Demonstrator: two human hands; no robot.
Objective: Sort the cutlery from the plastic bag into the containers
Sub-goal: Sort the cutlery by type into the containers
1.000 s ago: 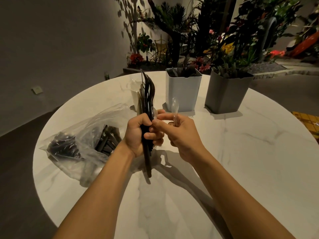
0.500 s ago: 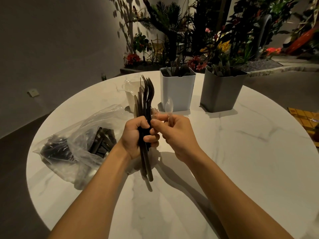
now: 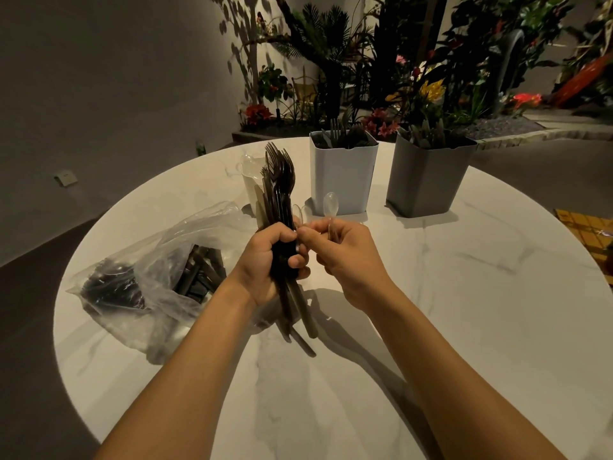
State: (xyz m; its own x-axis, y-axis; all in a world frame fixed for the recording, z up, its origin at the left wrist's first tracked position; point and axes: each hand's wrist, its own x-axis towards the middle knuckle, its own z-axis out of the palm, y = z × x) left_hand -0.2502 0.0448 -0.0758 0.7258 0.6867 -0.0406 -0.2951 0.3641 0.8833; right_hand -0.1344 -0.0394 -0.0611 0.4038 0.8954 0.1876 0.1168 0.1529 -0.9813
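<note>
My left hand (image 3: 265, 260) grips a bundle of dark plastic cutlery (image 3: 280, 184), forks upright, handles hanging below the fist. My right hand (image 3: 345, 257) pinches a clear plastic spoon (image 3: 330, 204) and touches the bundle, where a second clear spoon (image 3: 297, 212) pokes out. A clear plastic bag (image 3: 149, 280) with more dark cutlery lies at the left on the table. Behind the hands stand three containers: a white cup (image 3: 251, 180) with clear spoons, a light blue bin (image 3: 343, 180) holding forks, and a grey bin (image 3: 428, 180) holding cutlery.
The round white marble table (image 3: 464, 310) has bare surface to the right and front. Plants and flowers (image 3: 414, 78) fill the ground behind it. A yellow patterned object (image 3: 587, 227) shows at the right edge.
Both hands and the bundle have stayed nearly in place; the view drifted slightly. My right fingers have shifted on the bundle beside the clear spoon.
</note>
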